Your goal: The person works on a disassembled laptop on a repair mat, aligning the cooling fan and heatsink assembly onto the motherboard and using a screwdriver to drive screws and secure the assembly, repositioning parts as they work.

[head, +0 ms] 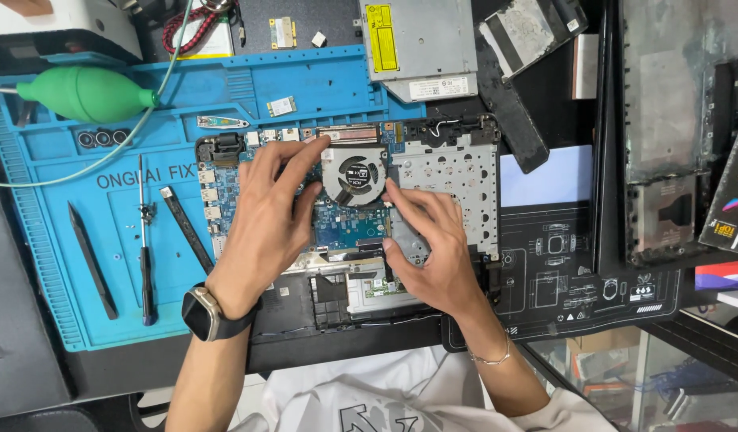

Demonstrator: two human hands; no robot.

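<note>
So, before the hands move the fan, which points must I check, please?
1. Left hand on the cooling fan: ok, fingertips at its left edge.
2. Right hand on the fan: ok, fingers at its right side.
3. Fan screws removed: cannot tell.
4. Fan cable unplugged: cannot tell, hidden by the hands.
5. Screwdriver within reach: ok, lies on the blue mat.

**A:** what's the bench setup?

**B:** blue repair mat [305, 84] on the left, black printed mat [577, 272] on the right — opened laptop chassis [445, 180] straddles both.

**A:** and the loose stuff?

**B:** on the blue mat: green air blower [85, 92], screwdriver [145, 248], two black spudgers [93, 260] [187, 230]. Silver optical drive [421, 44] up top — near a small wireless card [283, 32].
</note>
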